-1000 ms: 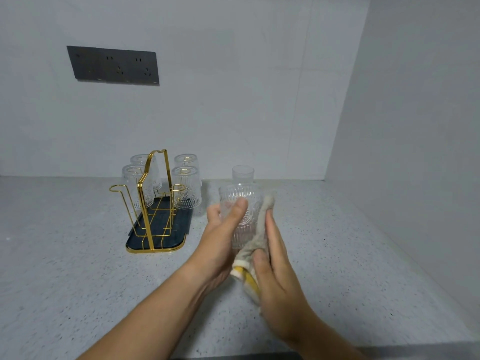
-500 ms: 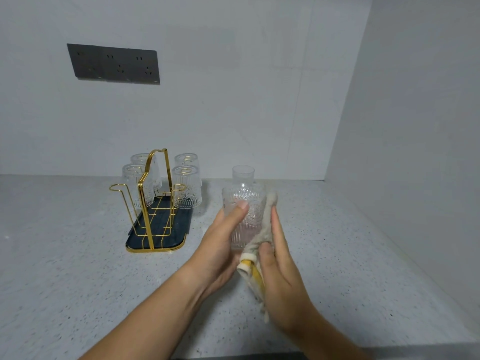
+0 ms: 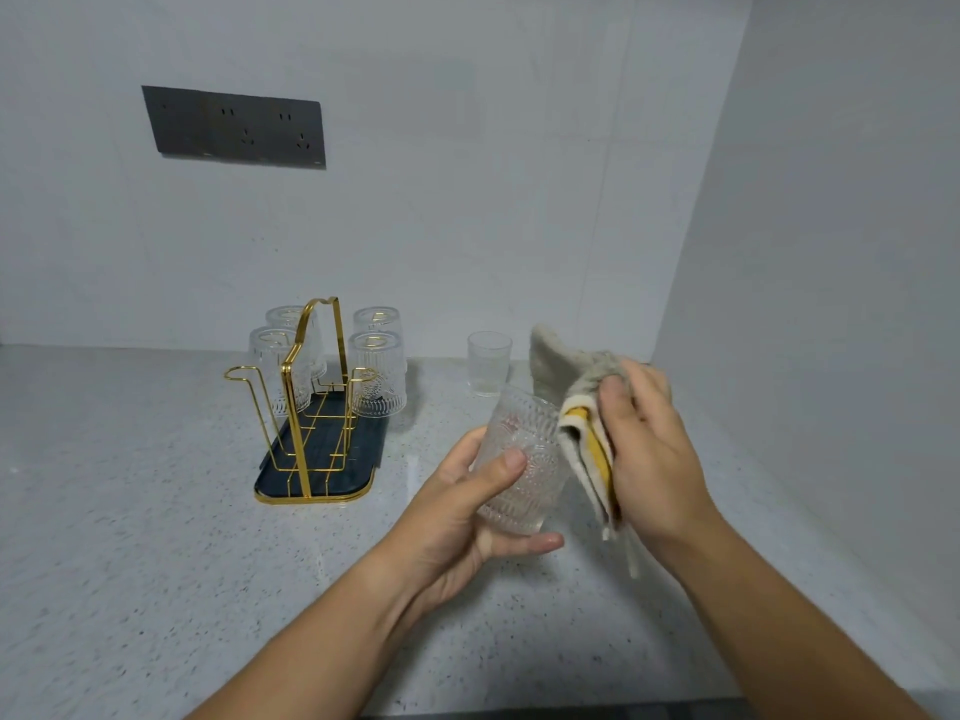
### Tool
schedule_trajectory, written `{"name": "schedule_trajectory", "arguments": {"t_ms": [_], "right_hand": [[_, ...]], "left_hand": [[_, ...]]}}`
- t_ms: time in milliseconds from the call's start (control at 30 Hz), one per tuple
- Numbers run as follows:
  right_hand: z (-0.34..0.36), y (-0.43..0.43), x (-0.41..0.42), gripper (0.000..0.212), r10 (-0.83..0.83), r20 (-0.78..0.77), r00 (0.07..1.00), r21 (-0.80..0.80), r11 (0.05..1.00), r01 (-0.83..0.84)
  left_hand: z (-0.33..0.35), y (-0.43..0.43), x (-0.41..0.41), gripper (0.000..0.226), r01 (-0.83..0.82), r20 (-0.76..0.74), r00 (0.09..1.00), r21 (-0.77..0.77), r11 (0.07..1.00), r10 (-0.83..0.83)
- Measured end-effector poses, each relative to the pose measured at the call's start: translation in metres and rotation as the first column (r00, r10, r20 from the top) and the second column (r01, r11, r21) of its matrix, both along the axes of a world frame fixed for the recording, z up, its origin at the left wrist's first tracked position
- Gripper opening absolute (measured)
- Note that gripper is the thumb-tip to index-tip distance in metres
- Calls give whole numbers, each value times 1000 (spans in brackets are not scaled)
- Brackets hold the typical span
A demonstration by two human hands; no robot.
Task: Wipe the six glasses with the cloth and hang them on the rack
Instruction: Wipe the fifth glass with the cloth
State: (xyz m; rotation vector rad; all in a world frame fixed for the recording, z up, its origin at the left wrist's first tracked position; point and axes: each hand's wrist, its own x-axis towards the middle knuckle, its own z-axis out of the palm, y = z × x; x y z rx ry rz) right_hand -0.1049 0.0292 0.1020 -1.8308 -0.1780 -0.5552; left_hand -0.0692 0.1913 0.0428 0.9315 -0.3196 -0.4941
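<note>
A clear ribbed drinking glass (image 3: 521,462) is gripped in the left hand (image 3: 457,517) above the speckled grey countertop (image 3: 130,537), thumb across its front, fingers curled under the base. A bunched beige cloth with a yellow stripe (image 3: 582,423) is clutched in the right hand (image 3: 652,449), touching the glass's right side. Four glasses (image 3: 376,374) are hung inverted on the gold wire rack (image 3: 311,402). One plain glass (image 3: 489,362), seemingly upright, is stood near the wall

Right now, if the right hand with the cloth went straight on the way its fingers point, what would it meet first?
Probably the held glass: the right hand points left and slightly up, cloth leading, toward its rim. Depth is unclear, so it might pass just behind.
</note>
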Motion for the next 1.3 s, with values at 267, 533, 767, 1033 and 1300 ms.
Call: {"name": "schedule_trajectory", "arguments": {"t_ms": [267, 533, 767, 1033, 1300], "right_hand": [[-1, -18, -7, 32, 289, -109, 951, -202, 931, -305], [9, -23, -9, 79, 330, -228, 916, -458, 793, -400], [21, -16, -5, 59, 390, -297, 872, -549, 677, -490], [19, -9, -3, 58, 470, -426, 773, -458, 625, -632], [29, -5, -1, 55, 500, -554, 665, -391, 548, -739]], "left_hand": [[1, 11, 6, 85, -8, -96, 995, -142, 990, -6], [1, 21, 9, 90, 67, -93, 992, -157, 985, -83], [4, 25, 9, 85, 102, -74, 991, -113, 988, -110], [11, 19, 8, 71, -2, -35, 999, 65, 998, 4], [14, 5, -2, 83, -235, 60, 972, 213, 948, 227]]}}
